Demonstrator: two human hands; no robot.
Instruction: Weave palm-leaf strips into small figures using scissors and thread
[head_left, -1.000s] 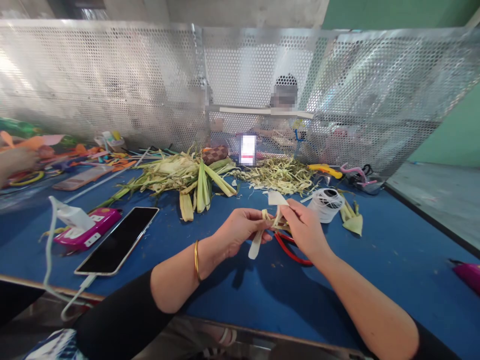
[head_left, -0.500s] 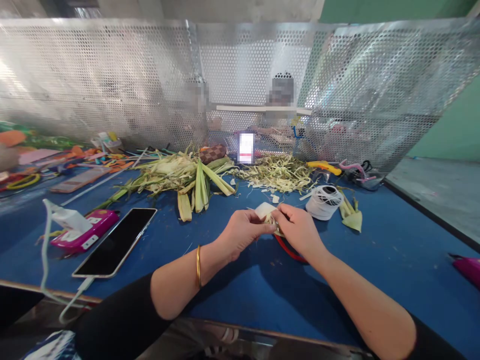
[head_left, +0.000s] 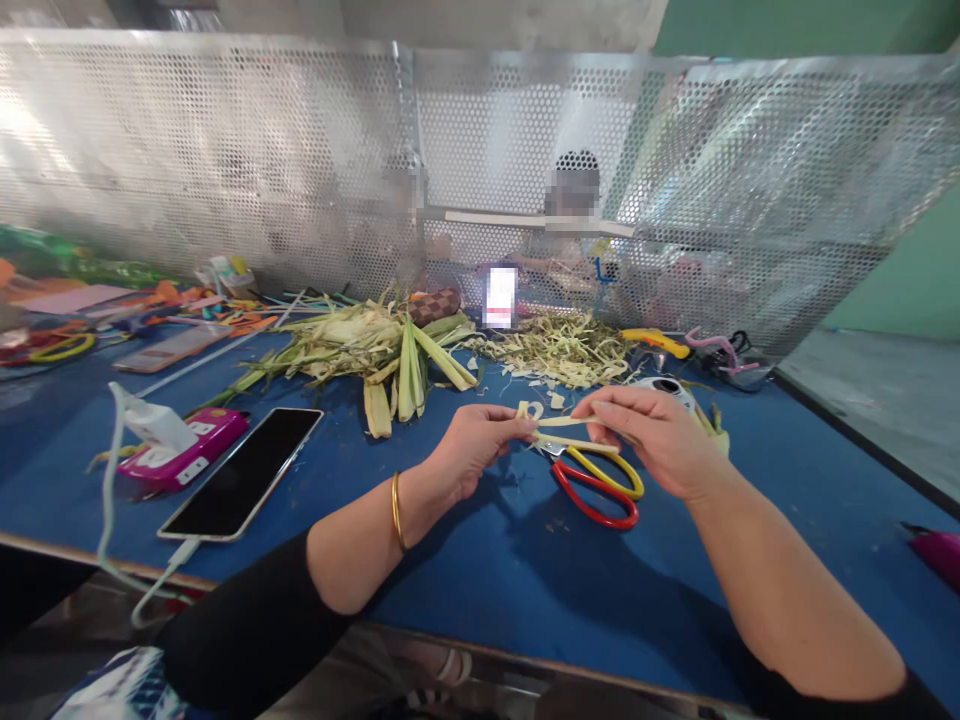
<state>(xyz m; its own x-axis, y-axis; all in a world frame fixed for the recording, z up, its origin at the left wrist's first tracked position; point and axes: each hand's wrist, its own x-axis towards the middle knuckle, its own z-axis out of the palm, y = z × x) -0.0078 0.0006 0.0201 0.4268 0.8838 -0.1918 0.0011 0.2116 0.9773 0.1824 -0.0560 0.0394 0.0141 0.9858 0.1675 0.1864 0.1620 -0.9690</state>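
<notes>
Between finger and thumb, my left hand (head_left: 484,440) pinches pale corn husk strips (head_left: 566,422), with a small loop standing up at the fingertips. My right hand (head_left: 656,430) grips the other end of the upper strip, drawn out sideways between the hands. A second strip end lies just below it, reaching toward the right fingers. Scissors (head_left: 600,505) with one red and one yellow handle lie on the blue table under the strips. Behind my right hand, the white string spool (head_left: 666,386) is mostly hidden.
Corn husks (head_left: 352,340) are heaped at the back, beside a pile of shredded strips (head_left: 570,350). A black-screened phone (head_left: 244,475) and magenta power strip (head_left: 187,450) lie on the left. A perforated metal screen (head_left: 300,170) bounds the far side, with people behind it.
My hands were close together around the husk; now my right hand has moved right, drawing a strip out. The wide pale piece no longer shows, and the scissors are more exposed.
</notes>
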